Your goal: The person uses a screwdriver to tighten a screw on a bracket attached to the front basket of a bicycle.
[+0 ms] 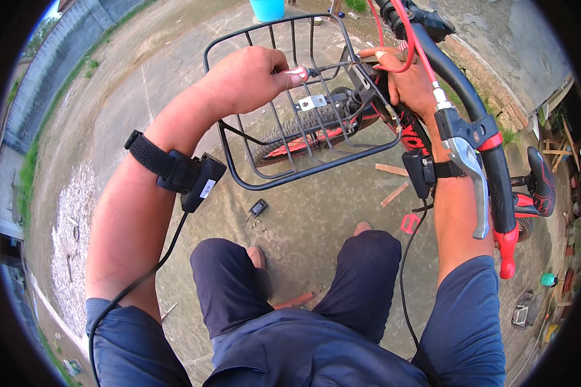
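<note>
My left hand [255, 80] is closed round the red-and-clear handle of a screwdriver [299, 75]. Its shaft points right, through a black wire basket [265, 186], toward the basket's back by the bike's head tube. On that far side, my right hand [410, 82] curls at the front of the red-and-black bicycle [412, 137], close to the red cables [409, 48]. What its fingertips grip is hidden. A metal bracket plate [312, 102] shows through the basket wires, above the front tyre [274, 147].
The black handlebar [497, 174] with its silver brake lever [472, 180] stands beside my right forearm. On the concrete lie a small black box [258, 207], wood strips [394, 193] and a red plastic piece [409, 223]. A blue bucket [267, 9] stands ahead.
</note>
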Available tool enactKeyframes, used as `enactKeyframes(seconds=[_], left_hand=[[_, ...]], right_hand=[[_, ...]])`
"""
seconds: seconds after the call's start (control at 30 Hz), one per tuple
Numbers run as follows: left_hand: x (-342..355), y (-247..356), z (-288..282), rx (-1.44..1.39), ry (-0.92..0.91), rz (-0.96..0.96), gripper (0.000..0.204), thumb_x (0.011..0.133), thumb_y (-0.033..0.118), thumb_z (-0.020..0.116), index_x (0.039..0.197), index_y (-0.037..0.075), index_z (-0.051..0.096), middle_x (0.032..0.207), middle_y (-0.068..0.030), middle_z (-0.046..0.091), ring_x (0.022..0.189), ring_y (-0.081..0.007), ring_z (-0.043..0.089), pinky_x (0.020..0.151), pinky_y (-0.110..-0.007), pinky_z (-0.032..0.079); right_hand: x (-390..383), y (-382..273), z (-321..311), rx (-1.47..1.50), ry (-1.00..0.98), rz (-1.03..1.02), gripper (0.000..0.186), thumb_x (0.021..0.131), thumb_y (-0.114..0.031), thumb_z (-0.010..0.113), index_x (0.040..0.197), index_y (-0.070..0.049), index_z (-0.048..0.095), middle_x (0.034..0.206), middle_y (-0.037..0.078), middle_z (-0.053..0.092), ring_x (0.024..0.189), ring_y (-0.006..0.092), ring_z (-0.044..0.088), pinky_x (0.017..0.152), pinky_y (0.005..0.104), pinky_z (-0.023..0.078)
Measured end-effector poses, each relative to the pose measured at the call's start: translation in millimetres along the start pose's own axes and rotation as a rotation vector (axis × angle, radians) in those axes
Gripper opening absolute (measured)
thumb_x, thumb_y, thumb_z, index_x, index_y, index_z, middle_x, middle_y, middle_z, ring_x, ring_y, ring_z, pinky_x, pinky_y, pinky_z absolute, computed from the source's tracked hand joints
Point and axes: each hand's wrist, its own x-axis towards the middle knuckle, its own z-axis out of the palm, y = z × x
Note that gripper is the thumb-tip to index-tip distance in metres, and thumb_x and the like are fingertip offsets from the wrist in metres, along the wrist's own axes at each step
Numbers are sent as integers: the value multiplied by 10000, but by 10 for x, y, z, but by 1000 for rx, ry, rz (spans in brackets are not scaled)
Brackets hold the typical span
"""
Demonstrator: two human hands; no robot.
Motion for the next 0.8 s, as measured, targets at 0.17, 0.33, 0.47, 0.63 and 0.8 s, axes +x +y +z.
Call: enactKeyframes(seconds=[0.17, 0.33, 0.47, 0.63, 0.8], left_hand=[[-12, -11, 35, 45, 103, 57, 466, 897, 455, 638, 1018, 6, 665, 897, -191, 696, 897, -361, 671, 813, -431, 521], [-5, -23, 5, 123, 69, 93, 464, 897, 440, 641, 1042, -1, 655, 941, -208, 693, 929, -362, 666, 838, -428, 516], [21, 0, -19, 5, -66, -32, 443, 864, 390, 682, 1069, -1, 642, 958, -209, 687, 949, -366, 658, 852, -424, 513], [-19, -101, 64, 109, 176, 164, 428, 900, 424, 635, 1011, 12, 672, 924, -205, 690, 927, -381, 656, 837, -429, 514], [-24, 61, -45, 75, -24, 15, 476, 897, 434, 633, 1078, -6, 634, 974, -211, 689, 943, -372, 659, 850, -427, 512]], right_hand=[[-14, -72, 23, -90, 42, 37, 417, 1006, -402, 460, 1145, -105, 717, 398, -20, 388, 367, 67, 409, 527, 213, 371], [-84, -293, 141, -262, 113, 97, 429, 1003, -414, 450, 1149, -109, 715, 404, -18, 392, 371, 67, 408, 480, 220, 341], [-79, -271, 142, -318, 115, 62, 448, 1002, -424, 428, 1153, -112, 713, 405, -16, 394, 374, 69, 408, 472, 226, 336], [-104, -486, 225, -341, 84, 95, 454, 999, -430, 427, 1156, -113, 712, 404, -15, 393, 375, 69, 408, 469, 229, 336], [-47, -219, 53, -234, 46, 92, 451, 993, -438, 444, 1156, -113, 712, 404, -15, 391, 376, 68, 410, 453, 239, 334]])
